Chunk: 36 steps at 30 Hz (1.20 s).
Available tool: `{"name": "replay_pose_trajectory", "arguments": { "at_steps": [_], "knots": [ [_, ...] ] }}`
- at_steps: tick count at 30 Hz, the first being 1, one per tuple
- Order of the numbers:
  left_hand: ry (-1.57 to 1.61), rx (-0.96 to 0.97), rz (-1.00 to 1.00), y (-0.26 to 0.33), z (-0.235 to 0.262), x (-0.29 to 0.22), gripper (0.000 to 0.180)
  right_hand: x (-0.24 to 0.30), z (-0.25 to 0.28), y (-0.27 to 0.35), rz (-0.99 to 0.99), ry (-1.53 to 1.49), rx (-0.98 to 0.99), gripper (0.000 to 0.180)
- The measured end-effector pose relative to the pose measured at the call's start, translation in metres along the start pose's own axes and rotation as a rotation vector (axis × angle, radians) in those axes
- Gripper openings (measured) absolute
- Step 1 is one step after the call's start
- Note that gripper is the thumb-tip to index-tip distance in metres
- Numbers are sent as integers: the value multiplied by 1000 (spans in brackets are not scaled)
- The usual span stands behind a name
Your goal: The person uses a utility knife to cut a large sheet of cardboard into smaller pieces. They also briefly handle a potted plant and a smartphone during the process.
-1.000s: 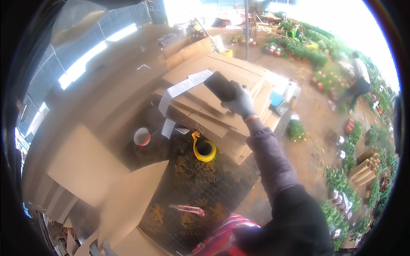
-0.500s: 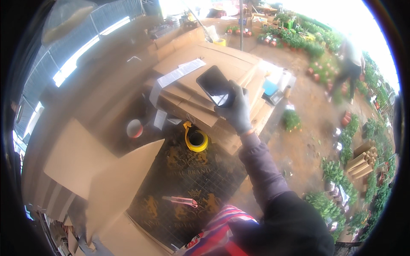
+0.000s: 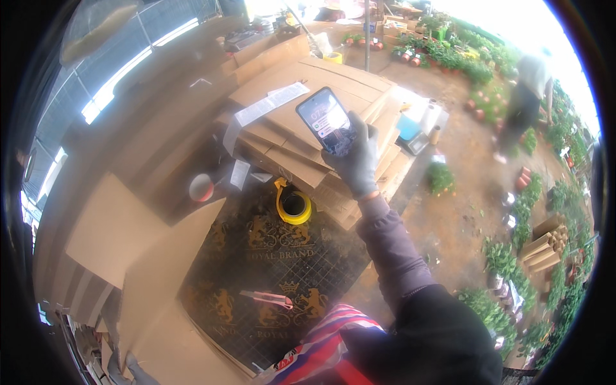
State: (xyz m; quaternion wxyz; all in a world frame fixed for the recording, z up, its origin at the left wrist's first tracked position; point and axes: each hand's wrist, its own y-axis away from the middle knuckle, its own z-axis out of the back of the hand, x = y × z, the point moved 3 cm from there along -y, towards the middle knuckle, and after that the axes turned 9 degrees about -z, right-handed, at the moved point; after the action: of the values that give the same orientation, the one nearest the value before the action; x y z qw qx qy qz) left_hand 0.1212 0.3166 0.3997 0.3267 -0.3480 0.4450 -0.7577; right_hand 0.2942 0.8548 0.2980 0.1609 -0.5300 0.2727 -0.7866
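Note:
My right hand [image 3: 357, 159], in a grey glove, is closed round a smartphone [image 3: 326, 120] with its screen lit, above a stack of flat cardboard [image 3: 346, 83]. At the lower left edge, my left hand [image 3: 127, 371], also gloved, shows only in part, its fingers against a folded cardboard sheet [image 3: 157, 282]. A roll of yellow tape [image 3: 294, 206] lies on the dark patterned tabletop [image 3: 244, 269], near the cardboard stack. Closer to me lies a pink utility knife [image 3: 268, 299].
A long paper strip [image 3: 269, 102] lies across the stack. Left of the tape sits a white-and-red roll [image 3: 201, 188]. Potted plants [image 3: 440, 178] line the floor at right, beside bundled cardboard [image 3: 545, 247]. Another person [image 3: 529, 90] stands bent among plants at the far right.
The phone's dark screen has lit up, and the phone is turned slightly more upright. The folded cardboard at left has shifted left and down. The other person has moved slightly.

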Motion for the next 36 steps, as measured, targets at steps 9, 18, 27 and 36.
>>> {"name": "replay_pose_trajectory", "arguments": {
  "at_steps": [9,18,27,36],
  "knots": [
    [10,5,19,-1,-6,-9,48,-4,-5,-7,-36,36,-18,93],
    [-55,15,10,-4,-7,-15,49,-8,-17,-9,-72,54,-19,93],
    [64,-17,19,-13,-9,-24,44,-10,-29,-16,-163,123,31,92],
    [489,21,183,18,-38,17,39,-42,-79,-56,197,503,126,28]
  ]
}}
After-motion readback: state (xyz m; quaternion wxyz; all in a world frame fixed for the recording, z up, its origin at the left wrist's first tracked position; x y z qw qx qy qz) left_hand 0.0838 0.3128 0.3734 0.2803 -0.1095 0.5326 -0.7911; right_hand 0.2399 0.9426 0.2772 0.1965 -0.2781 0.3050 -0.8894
